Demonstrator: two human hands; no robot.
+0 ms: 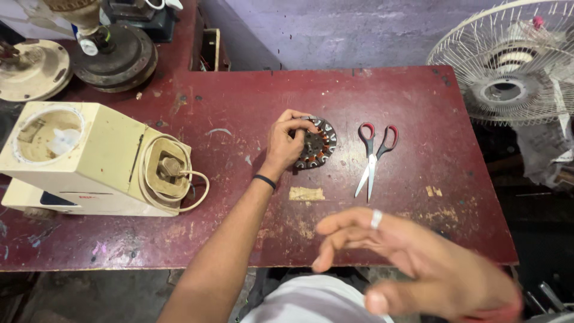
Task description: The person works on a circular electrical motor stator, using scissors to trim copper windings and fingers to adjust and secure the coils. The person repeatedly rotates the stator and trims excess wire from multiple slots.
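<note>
**A Hand on the Round Metal Part**

While the round metal part (317,143) lies flat near the middle of the frame on the dark red table (239,107), the left hand (287,140) rests on its left side. The fingers (297,121) curl over the part's rim and grip it. The part is a ring with slots all around it and a dark middle. A black band (263,180) sits on that wrist.

Just to the right of the part lie scissors (373,157) with red handles. Their blades are shut and point toward the bottom of the frame. They do not touch the part.

The right hand (418,263) is at the lower right of the frame, close to the camera and blurry. It is open, with the fingers spread, and holds nothing. One finger wears a silver ring (376,219).

At the left of the frame a cream box machine (89,158) stands on the table, with a cord looped at its end. At the upper left are round metal discs (116,57). At the upper right, past the table's edge, is a white wire fan guard (514,60).
</note>
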